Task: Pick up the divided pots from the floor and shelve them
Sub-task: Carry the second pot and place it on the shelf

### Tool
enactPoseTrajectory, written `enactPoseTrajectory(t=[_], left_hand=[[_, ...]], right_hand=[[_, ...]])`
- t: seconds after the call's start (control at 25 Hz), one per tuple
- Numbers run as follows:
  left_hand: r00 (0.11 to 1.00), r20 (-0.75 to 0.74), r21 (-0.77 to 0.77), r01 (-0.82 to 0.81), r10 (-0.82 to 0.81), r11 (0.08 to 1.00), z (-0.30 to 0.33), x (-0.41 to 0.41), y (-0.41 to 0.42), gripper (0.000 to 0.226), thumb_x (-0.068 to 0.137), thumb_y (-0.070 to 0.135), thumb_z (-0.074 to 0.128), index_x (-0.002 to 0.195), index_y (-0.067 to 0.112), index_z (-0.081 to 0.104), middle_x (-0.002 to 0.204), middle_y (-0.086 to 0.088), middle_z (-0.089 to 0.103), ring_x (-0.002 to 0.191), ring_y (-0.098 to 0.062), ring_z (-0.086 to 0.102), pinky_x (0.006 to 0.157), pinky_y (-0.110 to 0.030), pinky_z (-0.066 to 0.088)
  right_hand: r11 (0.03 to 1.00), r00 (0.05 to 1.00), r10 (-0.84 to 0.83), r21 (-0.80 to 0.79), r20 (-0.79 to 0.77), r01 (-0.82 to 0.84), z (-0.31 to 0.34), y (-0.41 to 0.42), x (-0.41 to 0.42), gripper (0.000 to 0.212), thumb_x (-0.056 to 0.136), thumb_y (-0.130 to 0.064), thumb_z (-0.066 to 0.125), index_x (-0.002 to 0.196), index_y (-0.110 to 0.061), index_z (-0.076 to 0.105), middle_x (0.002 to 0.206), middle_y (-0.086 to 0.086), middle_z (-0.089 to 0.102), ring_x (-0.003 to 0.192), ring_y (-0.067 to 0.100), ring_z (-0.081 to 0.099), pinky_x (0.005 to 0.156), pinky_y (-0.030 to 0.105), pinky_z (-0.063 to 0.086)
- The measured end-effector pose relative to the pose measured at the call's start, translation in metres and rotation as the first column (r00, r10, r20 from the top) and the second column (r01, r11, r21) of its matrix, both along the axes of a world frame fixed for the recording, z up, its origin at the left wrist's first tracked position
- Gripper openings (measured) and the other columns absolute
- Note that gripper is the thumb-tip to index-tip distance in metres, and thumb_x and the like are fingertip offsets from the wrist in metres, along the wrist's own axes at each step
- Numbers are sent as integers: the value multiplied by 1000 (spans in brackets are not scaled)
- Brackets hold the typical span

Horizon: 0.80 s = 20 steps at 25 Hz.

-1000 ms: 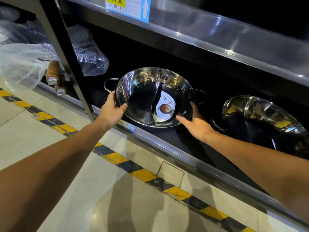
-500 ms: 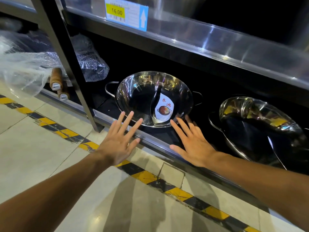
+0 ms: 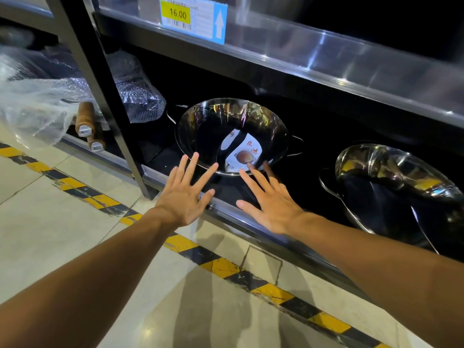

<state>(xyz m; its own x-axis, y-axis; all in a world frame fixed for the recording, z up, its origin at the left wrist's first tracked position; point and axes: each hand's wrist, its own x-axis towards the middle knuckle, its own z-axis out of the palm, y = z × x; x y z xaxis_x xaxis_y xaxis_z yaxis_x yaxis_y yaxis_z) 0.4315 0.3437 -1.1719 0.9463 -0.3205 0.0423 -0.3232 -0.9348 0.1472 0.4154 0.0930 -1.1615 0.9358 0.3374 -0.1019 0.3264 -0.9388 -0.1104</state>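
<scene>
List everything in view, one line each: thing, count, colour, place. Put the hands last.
Divided pot: one, shiny steel with a white paper label inside, bottom shelf, centre.
Second pot: one, shiny steel, bottom shelf, right.
Shelf rack: one, black with steel edges, across the top and right.
Price tag: one, blue and white with yellow "16.00", on the upper shelf edge.
Bubble wrap: clear, bundles on the bottom shelf, left.
Wooden handles: two, brown with metal ends, bottom shelf, left.
Hazard tape: one strip, yellow and black, on the pale floor.
Left hand: open, empty, before the centre pot.
Right hand: open, empty, beside it.
</scene>
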Motion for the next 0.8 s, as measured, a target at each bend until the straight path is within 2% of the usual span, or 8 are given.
enactPoseTrajectory(t=[0.16, 0.28, 0.44, 0.52, 0.64, 0.72, 0.8], left_hand=[[999, -33, 52, -30, 32, 998, 9, 3, -8, 66, 99, 56, 17, 150, 39, -21, 162, -12, -25, 148, -35, -23, 122, -49, -3], [998, 22, 137, -61, 59, 989, 13, 0, -15, 69, 99, 55, 16, 153, 31, -19, 162, -17, -20, 148, -38, -22, 122, -50, -6], [983, 127, 51, 125, -130, 991, 20, -1, -53, 69, 99, 54, 23, 157, 28, -5, 166, -13, -4, 151, -35, -12, 121, -48, -5], [975, 121, 57, 179, -185, 982, 20, 2, -82, 70, 98, 52, 25, 157, 24, 2, 165, -14, 8, 151, -37, -1, 121, -48, -2], [984, 92, 78, 146, -153, 986, 12, -2, -116, 72, 98, 52, 30, 157, 18, 6, 163, -15, 14, 149, -37, 8, 121, -47, 0], [983, 100, 104, 145, -155, 984, 6, -8, -119, 75, 97, 51, 35, 157, 16, 8, 162, -16, 17, 149, -37, 9, 122, -46, -2], [980, 113, 76, 157, -165, 985, 5, -10, -111, 76, 97, 49, 40, 157, 13, 11, 162, -17, 20, 149, -38, 11, 122, -47, 0]], right_hand=[[999, 995, -35, -6, -89, 35, 9, 3, 6, 78, 92, -77, 16, 155, -44, -16, 166, -14, -23, 152, 21, -22, 122, 50, 11], [997, 991, 27, 70, -128, -19, 35, -6, 2, 75, 97, -71, 23, 159, -39, -6, 168, -11, -17, 154, 20, -18, 122, 50, 14], [985, 999, 46, 168, 2, -46, 58, -65, -37, 70, 102, -56, 38, 161, -33, 8, 170, -10, 4, 155, 13, -6, 120, 40, 18], [991, 997, -36, 129, 70, 26, 55, -108, -75, 68, 103, -55, 37, 161, -29, 13, 169, -8, 10, 156, 13, -4, 120, 39, 19], [976, 967, -195, -69, 164, 208, 46, -175, -135, 70, 103, -57, 27, 162, -22, 15, 169, 0, 16, 156, 24, 6, 122, 47, 21], [937, 950, -282, -173, 136, 303, 38, -206, -167, 72, 102, -60, 22, 162, -23, 8, 169, 1, 14, 156, 25, 3, 125, 47, 12], [919, 934, -346, -167, 93, 357, 29, -217, -180, 73, 102, -62, 22, 162, -27, 0, 169, -1, 11, 156, 22, -1, 126, 43, 4]])
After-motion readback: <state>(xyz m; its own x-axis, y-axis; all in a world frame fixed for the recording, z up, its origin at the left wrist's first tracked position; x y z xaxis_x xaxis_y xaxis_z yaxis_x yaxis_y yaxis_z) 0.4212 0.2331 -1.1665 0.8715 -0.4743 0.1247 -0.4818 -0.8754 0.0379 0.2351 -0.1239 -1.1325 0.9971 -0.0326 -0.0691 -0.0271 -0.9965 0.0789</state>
